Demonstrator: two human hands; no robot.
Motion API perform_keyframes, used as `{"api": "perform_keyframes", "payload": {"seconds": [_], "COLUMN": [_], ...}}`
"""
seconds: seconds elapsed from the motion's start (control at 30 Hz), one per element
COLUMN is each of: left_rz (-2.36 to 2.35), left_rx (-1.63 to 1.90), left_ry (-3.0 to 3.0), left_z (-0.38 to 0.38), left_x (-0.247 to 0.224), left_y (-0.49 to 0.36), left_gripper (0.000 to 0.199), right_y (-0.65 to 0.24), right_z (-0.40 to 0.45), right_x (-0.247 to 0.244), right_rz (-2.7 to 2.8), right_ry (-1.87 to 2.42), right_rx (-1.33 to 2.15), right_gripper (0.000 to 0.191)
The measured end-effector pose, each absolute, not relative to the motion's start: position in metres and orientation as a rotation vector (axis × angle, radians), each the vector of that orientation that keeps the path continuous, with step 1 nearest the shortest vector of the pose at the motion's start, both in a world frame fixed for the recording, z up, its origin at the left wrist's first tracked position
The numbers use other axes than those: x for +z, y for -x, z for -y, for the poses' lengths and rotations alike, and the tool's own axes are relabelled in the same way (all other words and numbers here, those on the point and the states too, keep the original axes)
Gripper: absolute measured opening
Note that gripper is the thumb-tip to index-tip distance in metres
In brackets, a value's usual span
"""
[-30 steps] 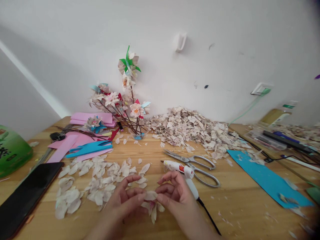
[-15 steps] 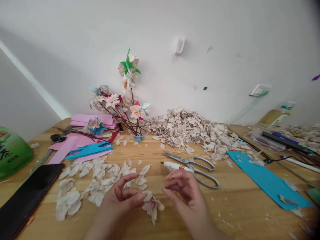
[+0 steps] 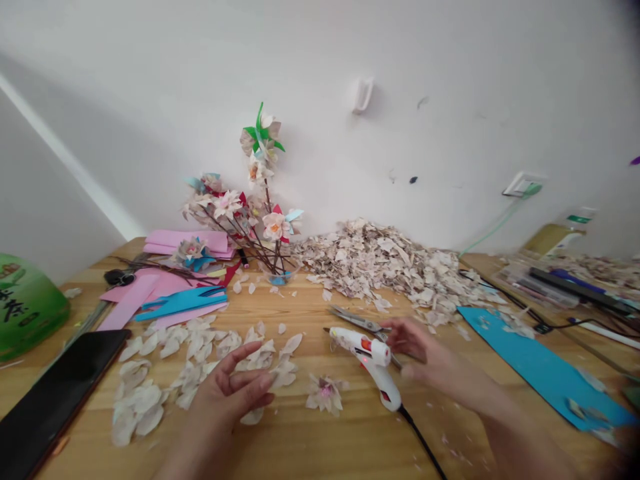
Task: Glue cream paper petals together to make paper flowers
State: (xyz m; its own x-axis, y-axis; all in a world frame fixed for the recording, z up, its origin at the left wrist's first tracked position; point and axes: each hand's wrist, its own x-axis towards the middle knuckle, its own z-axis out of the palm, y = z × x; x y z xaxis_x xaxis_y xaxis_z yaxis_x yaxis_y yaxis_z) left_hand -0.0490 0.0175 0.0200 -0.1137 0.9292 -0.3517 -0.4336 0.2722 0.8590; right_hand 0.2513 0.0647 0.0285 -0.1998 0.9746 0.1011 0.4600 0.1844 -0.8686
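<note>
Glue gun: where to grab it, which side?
I'd take the glue gun by its white handle, from the right, where the right hand is. The handle slants toward the person, while the dark nozzle points left, away from that approach. Probably best to stay above the black cord at the handle's end.

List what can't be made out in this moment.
All in the head view:
Scissors: handles mostly hidden behind the right hand.
Right hand: blurred; contact with the scissors unclear.
Left hand: its fingers hide whether it holds anything.
Phone, green container: cut off by the left edge.
</note>
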Motion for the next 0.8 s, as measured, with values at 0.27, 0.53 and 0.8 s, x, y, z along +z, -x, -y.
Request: {"api": "perform_keyframes", "payload": {"seconds": [0.27, 0.53, 0.8], "left_rz": [-1.142, -1.203, -1.181], "left_rx": [1.216, 1.274, 1.262], "left_ry": [-0.587, -0.581, -0.56], "left_z": [-0.016, -0.015, -0.013], "left_x": [0.016, 0.016, 0.017], "left_y": [0.05, 0.047, 0.048], "left_gripper": [0.062, 0.061, 0.06], "right_y": [-0.214, -0.202, -0.181], "right_z": [-0.061, -0.04, -0.015], "right_x": [0.011, 0.032, 0.047], "right_rz": [1.914, 1.573, 2.006], "right_ry": [1.676, 1.353, 1.105], "right_rx": [0.859, 1.024, 0.96], "right_gripper": [0.038, 0.033, 0.012]}}
